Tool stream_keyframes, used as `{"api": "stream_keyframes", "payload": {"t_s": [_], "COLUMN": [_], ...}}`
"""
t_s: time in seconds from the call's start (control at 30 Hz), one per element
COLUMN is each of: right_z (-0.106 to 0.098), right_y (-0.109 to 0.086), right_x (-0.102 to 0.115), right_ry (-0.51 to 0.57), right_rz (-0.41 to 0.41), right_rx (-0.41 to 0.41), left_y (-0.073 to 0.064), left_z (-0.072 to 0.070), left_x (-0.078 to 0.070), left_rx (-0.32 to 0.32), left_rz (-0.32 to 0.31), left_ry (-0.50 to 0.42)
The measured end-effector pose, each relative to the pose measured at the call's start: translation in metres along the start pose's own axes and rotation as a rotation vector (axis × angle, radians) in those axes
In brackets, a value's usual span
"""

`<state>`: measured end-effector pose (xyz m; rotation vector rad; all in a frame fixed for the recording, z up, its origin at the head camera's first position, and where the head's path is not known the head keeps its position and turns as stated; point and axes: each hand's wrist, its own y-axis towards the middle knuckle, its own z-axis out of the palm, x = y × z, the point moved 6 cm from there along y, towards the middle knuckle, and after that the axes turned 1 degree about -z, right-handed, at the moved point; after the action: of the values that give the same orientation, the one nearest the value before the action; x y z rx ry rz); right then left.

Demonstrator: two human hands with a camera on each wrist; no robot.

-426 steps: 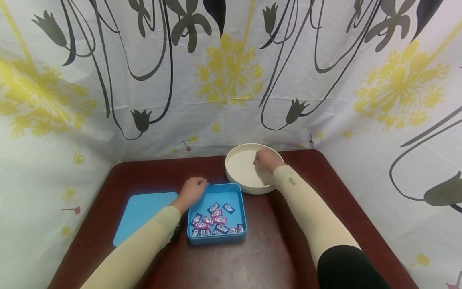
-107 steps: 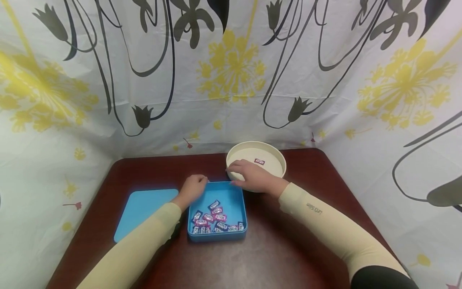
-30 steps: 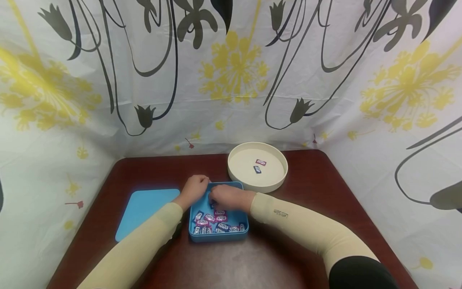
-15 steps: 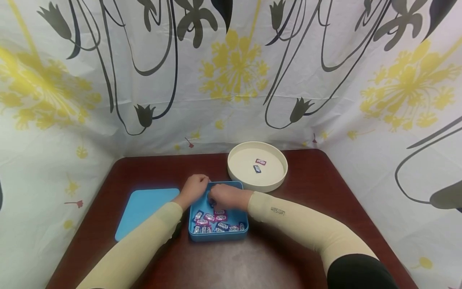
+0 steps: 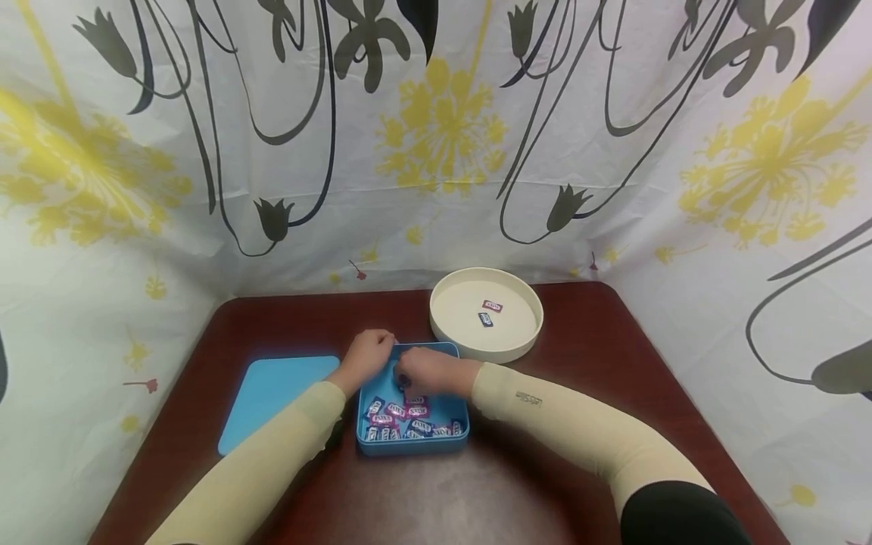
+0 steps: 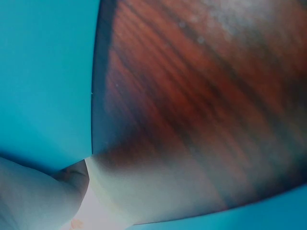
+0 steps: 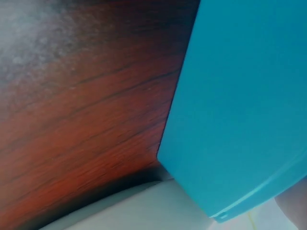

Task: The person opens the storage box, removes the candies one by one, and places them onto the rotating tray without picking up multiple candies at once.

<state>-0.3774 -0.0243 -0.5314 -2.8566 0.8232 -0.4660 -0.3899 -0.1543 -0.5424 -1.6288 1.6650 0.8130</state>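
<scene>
In the head view, my left hand (image 5: pixel 369 353) grips the far left corner of an open blue box (image 5: pixel 412 447). Inside the box, several small wrapped candies (image 5: pixel 383 419), some navy and some pink, lie mostly toward the near side. My right hand (image 5: pixel 431 371) reaches into the far part of the box with fingers curled down, pinching a navy-wrapped candy (image 5: pixel 404 381) that is partly hidden. Behind the box stands a round cream tray (image 5: pixel 450 344). It contains a pink candy (image 5: pixel 493 306) and a navy candy (image 5: pixel 485 319).
A flat blue lid (image 5: pixel 272 386) lies on the dark wooden table (image 5: pixel 409 499) to the left, partly under my left forearm. Patterned white cloth (image 5: pixel 381 219) hangs around the back and sides. Both wrist views show mainly the box's outer wall (image 7: pixel 240 96) and wood.
Earlier my right hand was at the round tray, where a pink candy and then a navy one came to lie. It has since moved into the box. My left hand has stayed at the corner.
</scene>
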Motion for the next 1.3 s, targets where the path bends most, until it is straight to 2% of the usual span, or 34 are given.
{"api": "stream_keyframes", "payload": {"t_s": [0.27,0.43,0.67,0.8,1.07,1.3], "right_z": [-0.015,-0.024,-0.028,-0.035,-0.066,-0.078], "right_y": [-0.013,-0.019,-0.024,-0.03,-0.058,-0.085], "right_x": [-0.01,-0.014,-0.017,-0.023,-0.059,-0.104], "right_ry": [0.061,0.047,0.053,0.081,0.13,0.121], "right_rz": [-0.026,-0.025,-0.007,0.007,0.072,0.166], "right_rx": [-0.096,-0.143,-0.156,-0.204,-0.366,-0.435], "left_y": [-0.001,-0.001,-0.001,-0.001,-0.004,-0.007], "left_z": [0.0,-0.001,0.0,0.0,0.0,-0.002], "left_x": [-0.001,0.001,0.002,0.001,-0.001,-0.003], "left_rx": [-0.001,0.007,0.012,0.01,0.01,0.007], "left_rz": [0.002,-0.008,-0.021,-0.029,-0.019,-0.018], "left_ry": [-0.012,-0.011,-0.014,-0.012,-0.005,-0.019]}}
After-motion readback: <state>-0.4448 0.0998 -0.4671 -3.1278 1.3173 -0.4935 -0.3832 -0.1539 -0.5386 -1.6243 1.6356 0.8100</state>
